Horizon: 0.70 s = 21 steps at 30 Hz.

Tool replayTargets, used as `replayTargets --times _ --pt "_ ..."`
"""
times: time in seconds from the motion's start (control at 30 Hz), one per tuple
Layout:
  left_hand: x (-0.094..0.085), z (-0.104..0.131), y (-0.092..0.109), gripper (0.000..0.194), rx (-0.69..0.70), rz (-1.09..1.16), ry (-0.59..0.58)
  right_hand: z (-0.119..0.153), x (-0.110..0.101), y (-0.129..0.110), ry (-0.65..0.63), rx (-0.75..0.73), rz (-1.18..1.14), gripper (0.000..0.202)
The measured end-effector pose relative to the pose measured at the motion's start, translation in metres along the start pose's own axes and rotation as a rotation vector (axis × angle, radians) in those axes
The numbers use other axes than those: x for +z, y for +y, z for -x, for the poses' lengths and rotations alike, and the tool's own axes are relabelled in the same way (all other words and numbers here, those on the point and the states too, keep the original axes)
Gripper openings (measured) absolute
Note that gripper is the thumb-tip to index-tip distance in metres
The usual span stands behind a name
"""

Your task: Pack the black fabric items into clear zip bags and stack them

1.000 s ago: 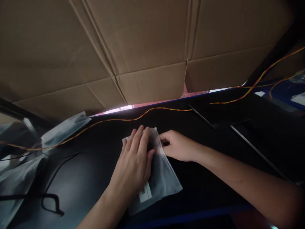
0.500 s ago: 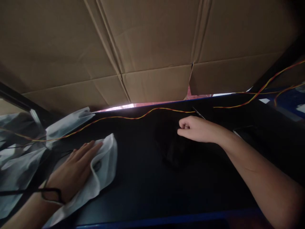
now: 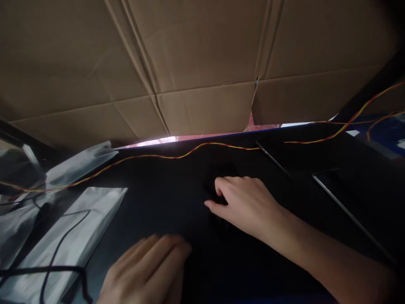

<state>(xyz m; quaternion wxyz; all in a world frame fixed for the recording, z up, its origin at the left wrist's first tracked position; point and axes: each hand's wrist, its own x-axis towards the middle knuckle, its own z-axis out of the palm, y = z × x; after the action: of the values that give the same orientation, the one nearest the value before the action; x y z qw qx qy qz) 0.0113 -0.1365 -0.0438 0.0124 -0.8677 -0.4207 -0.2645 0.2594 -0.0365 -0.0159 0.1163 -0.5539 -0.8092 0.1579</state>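
My right hand [image 3: 245, 204] is over a dark black object [image 3: 221, 171] on the black shelf surface [image 3: 152, 202]. Its thumb and index finger curl against that object, whose kind is lost in the shadow. Low in the picture, my left hand [image 3: 147, 270] is blurred, its fingers bent downward and their tips hidden. A flat white translucent plastic bag [image 3: 74, 236] lies to the left of that hand, apart from it.
Brown cardboard [image 3: 202, 55] stands behind the surface. A red-yellow twisted wire [image 3: 171, 157] runs along the back. Black cable [image 3: 53, 249] crosses the bag at left. More plastic bags [image 3: 82, 162] lie beyond. Thin bright-edged dark panels [image 3: 348, 211] lie at right.
My left hand has let go of the white plastic bag and moved right and nearer; the bag now lies flat. My right hand has come down and nearer, onto the dark object.
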Motion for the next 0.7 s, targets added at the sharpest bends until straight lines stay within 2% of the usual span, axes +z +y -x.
replayTargets --times 0.07,0.13,0.2,0.27,0.3,0.37,0.43,0.5,0.53,0.57,0.6,0.67,0.7 --pt "0.001 -0.049 -0.002 0.027 0.016 -0.008 -0.095 -0.002 -0.003 0.002 -0.029 -0.048 -0.213 0.022" --pt "0.001 -0.089 -0.017 0.023 -0.021 0.006 -0.171 -0.006 -0.015 0.012 -0.08 -0.078 -0.596 0.019" --pt "0.005 -0.114 -0.036 0.021 -0.045 0.072 -0.202 -0.011 -0.03 0.026 -0.142 -0.045 -0.951 0.016" --pt "0.013 -0.123 -0.052 0.021 -0.037 0.13 -0.203 -0.016 -0.041 0.043 -0.206 0.034 -1.066 0.017" --pt "0.018 -0.123 -0.058 0.021 -0.02 0.14 -0.208 -0.018 -0.045 0.052 -0.217 0.081 -0.999 0.018" --pt "0.027 -0.118 -0.066 0.023 0.024 0.131 -0.26 -0.021 -0.048 0.068 -0.163 0.184 -0.662 0.019" --pt "0.03 -0.112 -0.072 0.033 0.054 0.117 -0.344 -0.022 -0.047 0.08 0.026 0.26 -0.271 0.012" --pt "0.028 -0.108 -0.077 0.049 0.073 0.107 -0.406 -0.023 -0.042 0.083 0.275 0.23 -0.061 0.009" --pt "0.025 -0.107 -0.08 0.056 0.072 0.107 -0.418 -0.023 -0.039 0.08 0.361 0.162 -0.046 0.013" --pt "0.022 -0.106 -0.083 0.06 0.069 0.111 -0.429 -0.022 -0.035 0.075 0.39 0.064 -0.066 0.019" --pt "0.019 -0.106 -0.086 0.061 0.058 0.12 -0.444 -0.021 -0.03 0.069 0.355 -0.044 -0.1 0.029" --pt "0.014 -0.106 -0.092 0.058 0.015 0.156 -0.476 -0.017 -0.021 0.053 0.16 -0.211 -0.158 0.05" --pt "0.011 -0.105 -0.095 0.058 -0.009 0.175 -0.495 -0.016 -0.018 0.047 0.055 -0.245 -0.172 0.053"
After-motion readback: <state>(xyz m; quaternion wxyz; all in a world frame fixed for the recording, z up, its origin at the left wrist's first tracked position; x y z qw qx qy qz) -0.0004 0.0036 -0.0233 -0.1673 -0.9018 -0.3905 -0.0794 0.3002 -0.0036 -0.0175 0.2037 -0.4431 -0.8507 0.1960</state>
